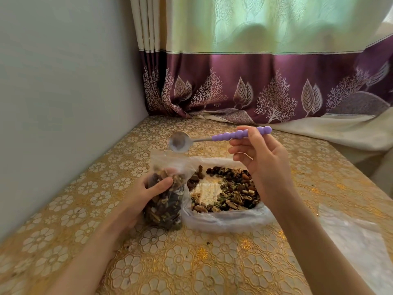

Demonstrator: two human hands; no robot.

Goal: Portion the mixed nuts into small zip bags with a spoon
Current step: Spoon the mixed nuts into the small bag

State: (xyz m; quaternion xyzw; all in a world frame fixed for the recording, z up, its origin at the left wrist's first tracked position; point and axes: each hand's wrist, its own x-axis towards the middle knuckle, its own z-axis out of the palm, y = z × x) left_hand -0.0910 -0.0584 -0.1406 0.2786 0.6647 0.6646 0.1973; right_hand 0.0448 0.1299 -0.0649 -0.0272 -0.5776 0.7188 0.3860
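My left hand (146,194) grips a small clear zip bag (167,194) that stands upright on the table, well filled with mixed nuts, its mouth open at the top. My right hand (258,158) pinches the purple beaded handle of a metal spoon (212,138). The spoon's bowl hangs empty just above the bag's mouth. To the right of the bag lies a large open plastic bag of mixed nuts (231,192), with a bare pale patch in its middle.
The table wears a gold floral cloth (191,262). A grey wall runs along the left. A purple and cream curtain (255,88) hangs behind and drapes onto the table's far edge. Flat clear plastic bags (350,235) lie at the right.
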